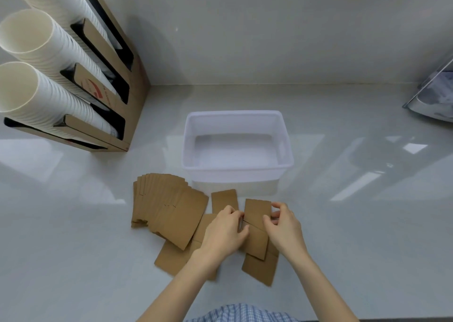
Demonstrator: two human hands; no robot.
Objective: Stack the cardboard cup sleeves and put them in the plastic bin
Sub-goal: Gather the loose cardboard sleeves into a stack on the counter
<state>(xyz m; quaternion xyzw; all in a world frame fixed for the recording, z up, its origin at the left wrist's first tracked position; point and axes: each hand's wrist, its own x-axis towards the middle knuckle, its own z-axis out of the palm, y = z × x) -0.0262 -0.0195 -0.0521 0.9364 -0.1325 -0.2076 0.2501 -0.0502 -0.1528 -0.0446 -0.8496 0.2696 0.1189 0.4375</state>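
Observation:
A translucent white plastic bin (284, 135) stands empty on the counter's middle. In front of it lie flat brown cardboard cup sleeves. A fanned row of several sleeves (166, 206) lies at the left. A single sleeve (224, 200) rests near the bin. Between my hands is a small pile of sleeves (256, 226), and more loose sleeves (259, 267) lie under and behind it. My left hand (224, 231) pinches the pile's left edge. My right hand (284, 226) holds its right edge with bent fingers.
A cardboard dispenser rack (127, 81) with three tall stacks of white paper cups (31, 44) stands at the far left against the wall. A shiny metal object (434, 93) sits at the far right. My blue checked shirt (240, 313) shows at the bottom.

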